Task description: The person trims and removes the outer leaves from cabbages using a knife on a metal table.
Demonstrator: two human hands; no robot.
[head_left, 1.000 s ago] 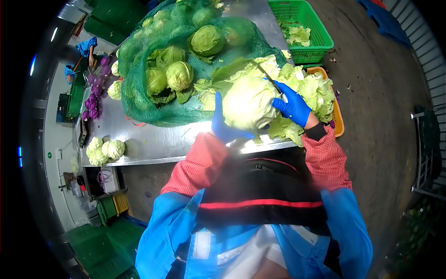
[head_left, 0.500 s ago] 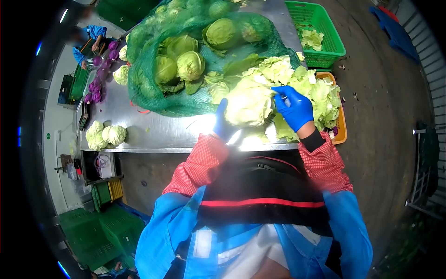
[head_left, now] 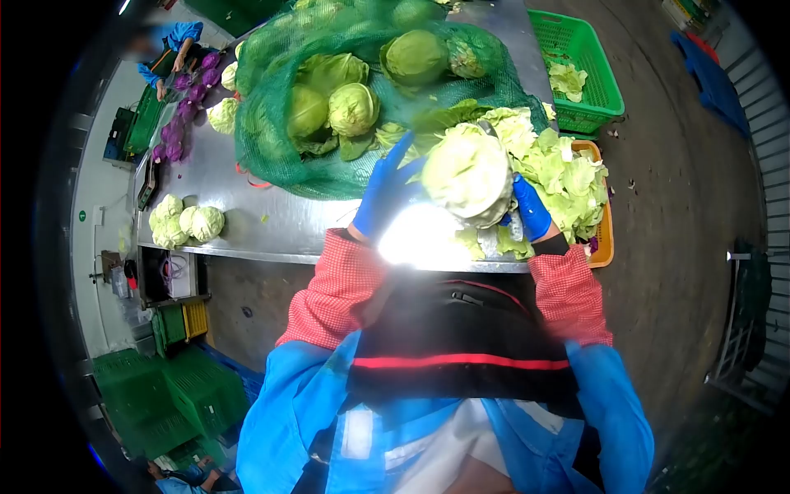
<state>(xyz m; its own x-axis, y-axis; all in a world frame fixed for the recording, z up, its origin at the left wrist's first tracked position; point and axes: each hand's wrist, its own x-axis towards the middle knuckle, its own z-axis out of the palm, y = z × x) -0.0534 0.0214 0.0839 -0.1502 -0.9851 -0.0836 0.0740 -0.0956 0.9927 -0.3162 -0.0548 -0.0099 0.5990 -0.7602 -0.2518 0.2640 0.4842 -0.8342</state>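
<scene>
A trimmed pale green cabbage (head_left: 467, 174) is held above the near edge of the metal table (head_left: 304, 226). My right hand (head_left: 533, 210), in a blue glove, grips its right side, fingers partly hidden behind it. Something greyish and shiny shows by those fingers, too unclear to name. My left hand (head_left: 385, 188), also blue-gloved, is stretched flat with fingers extended, just left of the cabbage. Loose cabbage leaves (head_left: 568, 177) are heaped right of the cabbage, over an orange crate (head_left: 607, 226). Behind my hands lies a green mesh bag (head_left: 263, 140) of cabbages.
Several trimmed cabbages (head_left: 188, 222) sit at the table's left end, with purple cabbages (head_left: 173, 136) farther back. A green crate (head_left: 605, 74) with leaves stands beyond the table's right side. A co-worker in a blue sleeve (head_left: 183, 34) is at the far left.
The cabbage has turned and moved slightly right and up. My right hand has shifted from its top to its lower right side. My left hand has opened and come away from its left side.
</scene>
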